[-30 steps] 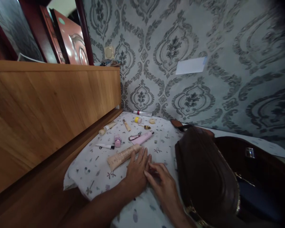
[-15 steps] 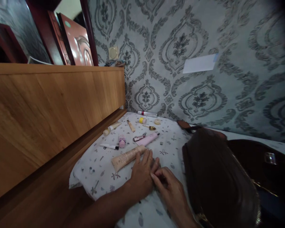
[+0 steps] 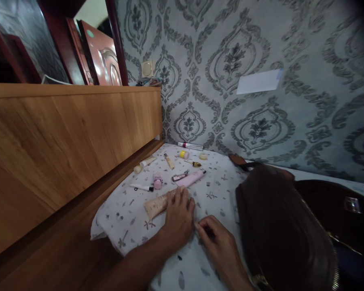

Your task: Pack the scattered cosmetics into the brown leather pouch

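Note:
My left hand point(image 3: 179, 212) lies over the capped end of a beige squeeze tube point(image 3: 156, 206), its fingers bent round that end and hiding it. The tube rests flat on the patterned white cloth point(image 3: 133, 218). Close by on the right, my right hand point(image 3: 220, 242) stays low over the cloth, thumb and forefinger pinched together; whatever may be between them is too small to make out. Just beyond the left fingers lie a pink tube point(image 3: 191, 178) and a small clear-and-pink item point(image 3: 178, 177). A pink-capped bottle point(image 3: 157, 181) and a slim white tube with a black cap point(image 3: 142, 187) lie to the left.
A dark brown leather bag point(image 3: 279, 226) stands at the right. Farther back are a yellow-and-pink jar point(image 3: 184, 154), a gold-capped item point(image 3: 196, 164), a slim beige tube point(image 3: 169, 161) and a clear tube point(image 3: 192, 146). A wooden panel point(image 3: 79, 137) borders the left; patterned wall behind.
My left hand has shifted away from the right fingertips onto the capped end of the beige tube, and its fingers have curled. The right hand keeps its pinch in nearly the same place.

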A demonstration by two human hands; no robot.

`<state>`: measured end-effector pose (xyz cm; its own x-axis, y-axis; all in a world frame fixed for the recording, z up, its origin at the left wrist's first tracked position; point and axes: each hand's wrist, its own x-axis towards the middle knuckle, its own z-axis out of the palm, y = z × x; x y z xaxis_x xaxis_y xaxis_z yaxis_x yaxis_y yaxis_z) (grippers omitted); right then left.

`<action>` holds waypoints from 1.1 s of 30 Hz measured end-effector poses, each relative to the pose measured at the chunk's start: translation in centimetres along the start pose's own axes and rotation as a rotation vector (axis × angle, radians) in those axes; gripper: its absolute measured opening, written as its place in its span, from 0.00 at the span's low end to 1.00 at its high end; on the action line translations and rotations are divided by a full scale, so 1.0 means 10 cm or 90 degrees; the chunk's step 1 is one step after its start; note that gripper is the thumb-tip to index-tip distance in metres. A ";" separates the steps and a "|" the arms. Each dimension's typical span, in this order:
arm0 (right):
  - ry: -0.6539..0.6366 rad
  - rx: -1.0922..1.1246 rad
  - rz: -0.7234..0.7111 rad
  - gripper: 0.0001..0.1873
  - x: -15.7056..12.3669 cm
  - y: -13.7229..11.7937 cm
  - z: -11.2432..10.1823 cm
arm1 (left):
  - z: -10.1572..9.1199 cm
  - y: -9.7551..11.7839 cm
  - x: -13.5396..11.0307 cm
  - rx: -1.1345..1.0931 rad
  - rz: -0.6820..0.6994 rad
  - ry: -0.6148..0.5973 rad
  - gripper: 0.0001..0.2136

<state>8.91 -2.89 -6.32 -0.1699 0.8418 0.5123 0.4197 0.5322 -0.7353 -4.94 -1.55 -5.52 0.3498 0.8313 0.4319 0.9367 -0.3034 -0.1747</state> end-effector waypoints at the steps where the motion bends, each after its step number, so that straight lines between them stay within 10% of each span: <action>1: 0.002 0.000 -0.001 0.18 0.00 0.00 0.00 | -0.01 0.00 0.00 0.001 -0.006 -0.005 0.22; 26: 0.004 0.015 0.053 0.13 -0.01 -0.02 -0.02 | 0.01 -0.12 0.03 0.032 -0.037 -0.025 0.18; 33: 0.001 0.033 0.106 0.12 -0.02 0.01 -0.01 | -0.16 -0.52 0.77 -0.126 -0.035 -0.169 0.12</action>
<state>9.07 -3.00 -6.50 -0.1002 0.9183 0.3830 0.3957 0.3900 -0.8314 -7.08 5.64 0.12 0.3065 0.9334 0.1864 0.9479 -0.3172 0.0293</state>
